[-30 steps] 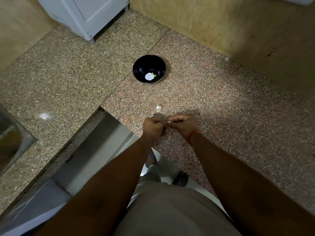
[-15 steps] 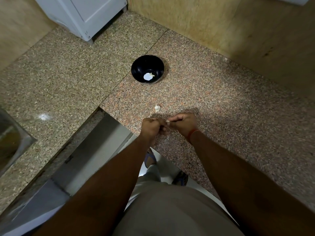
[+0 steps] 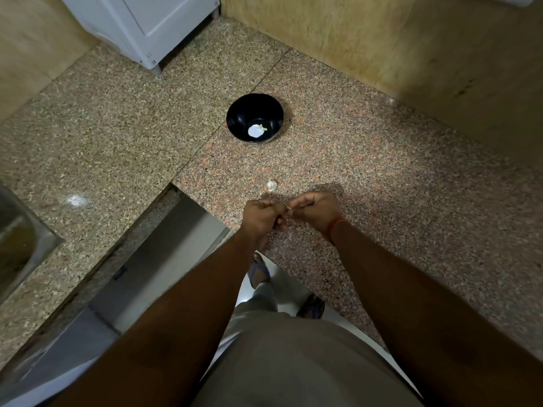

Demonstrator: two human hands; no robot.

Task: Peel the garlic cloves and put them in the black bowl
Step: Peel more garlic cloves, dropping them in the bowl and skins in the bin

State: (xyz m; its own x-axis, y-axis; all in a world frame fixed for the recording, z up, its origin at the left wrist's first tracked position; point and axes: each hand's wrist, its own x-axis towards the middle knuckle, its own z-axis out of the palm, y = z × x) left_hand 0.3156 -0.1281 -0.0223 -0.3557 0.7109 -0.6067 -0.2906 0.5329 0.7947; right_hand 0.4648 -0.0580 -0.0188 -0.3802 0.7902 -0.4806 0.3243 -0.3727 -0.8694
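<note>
A black bowl point(image 3: 238, 113) stands on the granite counter, with a pale peeled clove point(image 3: 262, 128) beside a bright glare spot at its bottom. Nearer to me, a small whitish garlic piece point(image 3: 271, 185) lies on the counter just beyond my hands. My left hand point(image 3: 261, 220) and my right hand point(image 3: 316, 211) meet close together over the counter's front edge. Both pinch a small garlic clove point(image 3: 287, 210) between their fingertips. The clove is mostly hidden by my fingers.
The speckled granite counter point(image 3: 382, 177) is L-shaped, with its inner corner edge just left of my hands. A white appliance point(image 3: 147, 22) stands at the back left. A steel sink point(image 3: 17, 239) sits at the far left. Tan tiled walls rise behind.
My hands stay together on the clove, with only slight finger movement. The view has shifted a little.
</note>
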